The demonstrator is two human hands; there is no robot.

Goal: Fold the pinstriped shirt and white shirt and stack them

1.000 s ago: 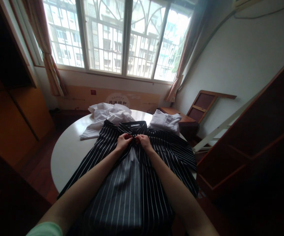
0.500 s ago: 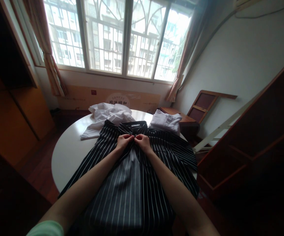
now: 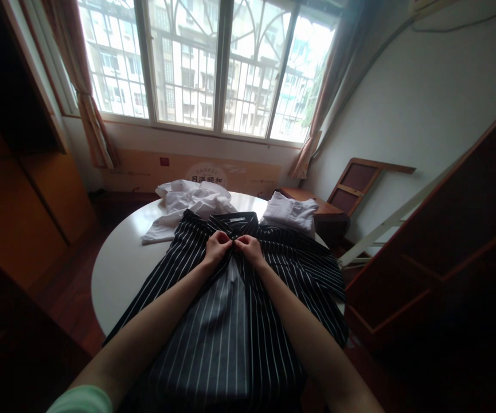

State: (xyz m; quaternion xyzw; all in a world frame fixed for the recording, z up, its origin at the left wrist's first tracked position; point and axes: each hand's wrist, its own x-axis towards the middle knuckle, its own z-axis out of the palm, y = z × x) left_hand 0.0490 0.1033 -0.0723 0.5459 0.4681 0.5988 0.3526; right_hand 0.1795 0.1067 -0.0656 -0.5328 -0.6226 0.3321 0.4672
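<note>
A black shirt with thin white stripes lies spread on a round white table, its collar toward the window. My left hand and my right hand meet side by side just below the collar. Each pinches the shirt's front edge with closed fingers, the fingertips almost touching. Both forearms lie over the shirt's front.
A crumpled white garment lies at the table's far left edge and a folded white garment at the far right. A wooden cabinet stands on the left, a dark wooden frame on the right, a window behind.
My two hands have drawn closer together at the shirt's front below the collar; the view has shifted very slightly.
</note>
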